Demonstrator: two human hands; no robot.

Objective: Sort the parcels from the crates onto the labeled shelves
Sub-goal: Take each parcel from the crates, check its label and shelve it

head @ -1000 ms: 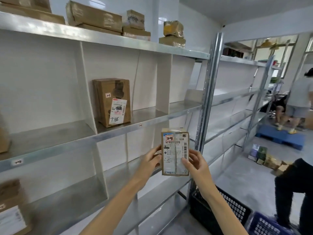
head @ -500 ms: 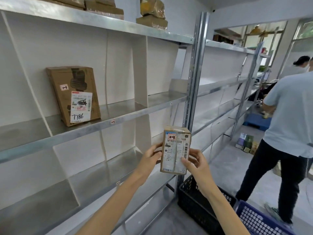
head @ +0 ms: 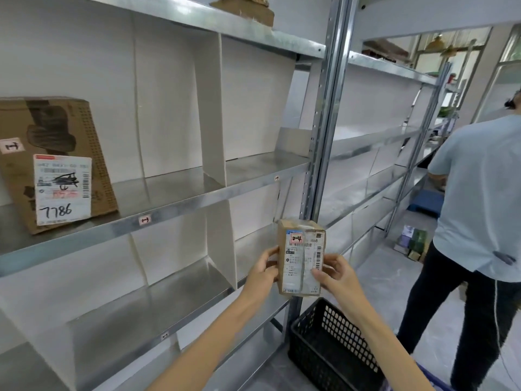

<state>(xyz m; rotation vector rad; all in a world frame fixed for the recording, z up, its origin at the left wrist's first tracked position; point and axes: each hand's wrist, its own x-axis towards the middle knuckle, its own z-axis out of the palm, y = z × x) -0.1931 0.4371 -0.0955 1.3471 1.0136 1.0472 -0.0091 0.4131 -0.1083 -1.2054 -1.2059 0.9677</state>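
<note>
The shelves (head: 197,201) sit further left than before. The left hand (head: 263,270) and right hand (head: 337,273) each grip a side edge of the parcel (head: 300,258), which seems light and stiff.

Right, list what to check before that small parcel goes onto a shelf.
1. Grip: left hand and right hand both hold the parcel: ok.
2. Parcel's tag legible, reads 2-4: ok.
3. Matching shelf label found: writing too small, cannot tell.
4. Aisle to the right free: a person stands there: not ok.
5. Floor ahead free: black crate sits by the shelf post: not ok.
</note>
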